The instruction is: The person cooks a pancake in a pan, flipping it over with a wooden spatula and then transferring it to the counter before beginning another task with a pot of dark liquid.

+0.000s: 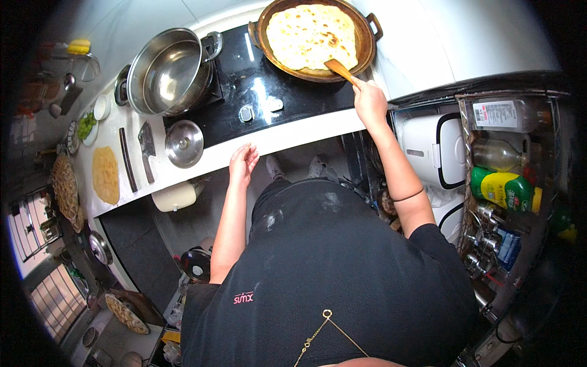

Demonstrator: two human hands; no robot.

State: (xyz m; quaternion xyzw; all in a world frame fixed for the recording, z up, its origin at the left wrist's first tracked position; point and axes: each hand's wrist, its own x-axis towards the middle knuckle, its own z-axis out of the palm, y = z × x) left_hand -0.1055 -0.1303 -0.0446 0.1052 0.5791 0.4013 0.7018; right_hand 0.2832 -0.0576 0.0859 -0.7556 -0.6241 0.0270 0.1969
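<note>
My right hand [370,103] grips the handle of a wooden spatula [339,69]. The blade of the spatula rests at the lower edge of a browned flatbread [312,36], which lies in a round two-handled pan [365,55] on the black glass cooktop [234,87]. My left hand [244,161] is held near the white counter's front edge, fingers apart and slightly curled, holding nothing. To its left a steel lid [184,143] lies on the counter, beside a cleaver [147,147] and a dark rod [128,160]. A second, paler flat dough round [105,175] lies farther left.
A large steel pot [167,73] stands on the left of the cooktop. Small bowls, one with chopped greens [85,125], stand at the far left of the counter [257,143]. On my right are a white appliance [426,151] and a wire rack with bottles [502,188].
</note>
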